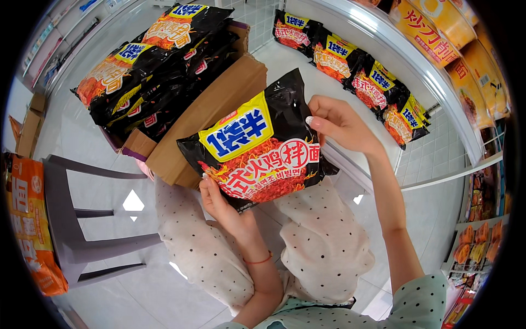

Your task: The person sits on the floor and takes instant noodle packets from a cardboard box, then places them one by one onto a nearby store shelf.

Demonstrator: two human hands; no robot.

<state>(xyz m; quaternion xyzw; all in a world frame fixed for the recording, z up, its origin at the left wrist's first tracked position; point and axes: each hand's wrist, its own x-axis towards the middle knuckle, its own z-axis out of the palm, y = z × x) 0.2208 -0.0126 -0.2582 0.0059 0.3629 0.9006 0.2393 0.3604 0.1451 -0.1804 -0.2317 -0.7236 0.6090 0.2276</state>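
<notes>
Both my hands hold one black, red and yellow packet of instant noodles (263, 144), its printed front facing up, above my knees. My left hand (226, 209) grips its lower left edge, thumb on the front. My right hand (339, 123) pinches the upper right edge between thumb and fingers. Beyond the packet on the left, an open cardboard box (213, 115) is piled with similar black noodle packets (164, 78). At the upper right, a row of several such packets (337, 59) lies along a white shelf (304, 76).
A grey plastic chair (65, 230) stands at the left beside an orange package (33, 222). A white shelf edge (444, 86) curves above the packet row, with yellow noodle packages (431, 37) over it. More stocked shelves (478, 242) line the far right. A wire grid (419, 156) borders the shelf.
</notes>
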